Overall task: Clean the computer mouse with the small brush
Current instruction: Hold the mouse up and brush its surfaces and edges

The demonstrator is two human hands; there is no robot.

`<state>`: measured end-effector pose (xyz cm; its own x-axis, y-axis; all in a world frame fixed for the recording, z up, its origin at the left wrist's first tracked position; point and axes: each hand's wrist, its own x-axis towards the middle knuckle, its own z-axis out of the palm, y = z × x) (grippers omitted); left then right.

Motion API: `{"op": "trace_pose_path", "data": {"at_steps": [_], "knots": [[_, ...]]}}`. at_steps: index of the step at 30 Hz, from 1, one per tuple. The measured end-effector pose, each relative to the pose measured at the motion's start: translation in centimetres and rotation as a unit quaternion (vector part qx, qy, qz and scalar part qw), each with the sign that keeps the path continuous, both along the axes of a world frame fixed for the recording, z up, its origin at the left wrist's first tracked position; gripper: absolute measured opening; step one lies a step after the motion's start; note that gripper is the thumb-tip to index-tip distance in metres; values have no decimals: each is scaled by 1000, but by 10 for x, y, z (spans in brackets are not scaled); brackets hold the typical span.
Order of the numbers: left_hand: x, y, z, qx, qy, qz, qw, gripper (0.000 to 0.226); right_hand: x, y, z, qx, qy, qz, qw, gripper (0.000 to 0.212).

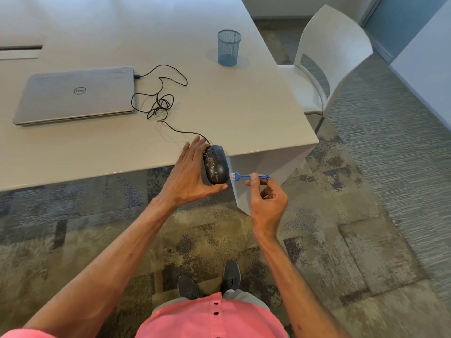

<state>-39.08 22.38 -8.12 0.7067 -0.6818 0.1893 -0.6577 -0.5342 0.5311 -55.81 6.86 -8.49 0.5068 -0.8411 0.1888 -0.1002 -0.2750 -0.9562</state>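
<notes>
In the head view the left hand (192,174) grips the computer mouse (216,164) at the near edge of the worktop (97,147), close to its near right corner, thumb behind and fingers in front. The right hand (267,198) pinches the small brush (251,176); its white bristles touch the right side of the mouse. The pale crumbs (209,162) sit mostly on the left half, so I think short, light strokes should go there, sweeping off the edge.

Brush (240,176) handle's middle was hidden under right hand (268,198) fingers; surface (97,147) ran off left and top edges.
</notes>
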Motion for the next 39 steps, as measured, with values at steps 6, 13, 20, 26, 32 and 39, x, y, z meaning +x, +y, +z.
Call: {"op": "trace_pose_path", "data": {"at_steps": [6,13,20,26,32,39], "knots": [[-10,-7,-2,-13,2,25,1000,134,-3,12,7,-280,8,44,959,14],[-18,-12,-4,-13,1,44,999,137,-7,28,2,-397,41,62,915,14],[-14,-8,-5,-5,-7,36,999,134,-2,41,5,-310,41,87,946,12],[-17,-4,0,-5,-10,40,999,144,-3,37,7,-290,-3,72,954,19],[-16,-7,2,-5,-14,49,999,141,2,23,7,-372,37,35,927,19],[-10,-8,-4,5,-15,41,999,135,4,38,5,-393,49,92,913,13]]}}
